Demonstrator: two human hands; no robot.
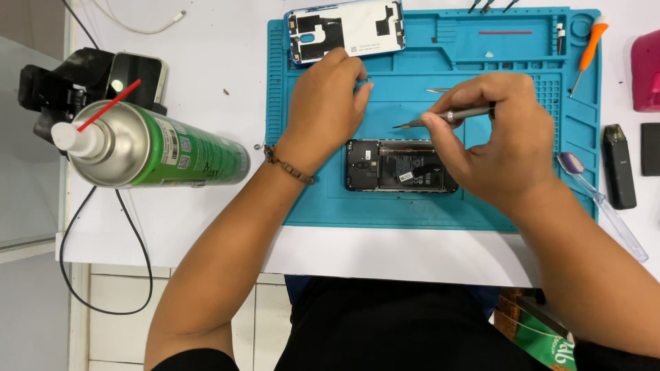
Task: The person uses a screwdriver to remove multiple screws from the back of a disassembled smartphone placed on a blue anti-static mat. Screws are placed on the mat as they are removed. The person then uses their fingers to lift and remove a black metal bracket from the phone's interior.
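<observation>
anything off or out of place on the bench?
Mostly tidy. The green spray can lies on its side off the blue mat. The opened phone sits square; its back cover lies tilted across the mat's top edge.

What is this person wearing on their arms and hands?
Both forearms are bare, with no gloves or rings visible. The left hand has a brown beaded bracelet at the wrist; the right hand wears nothing. Black short sleeves show near the shoulders.

Can't see the right end of the open phone (399, 165), hidden under the right hand (502, 137). Can't tell what the left hand (326, 103) pinches. Pink thing (646, 69) cut off at the edge.
</observation>
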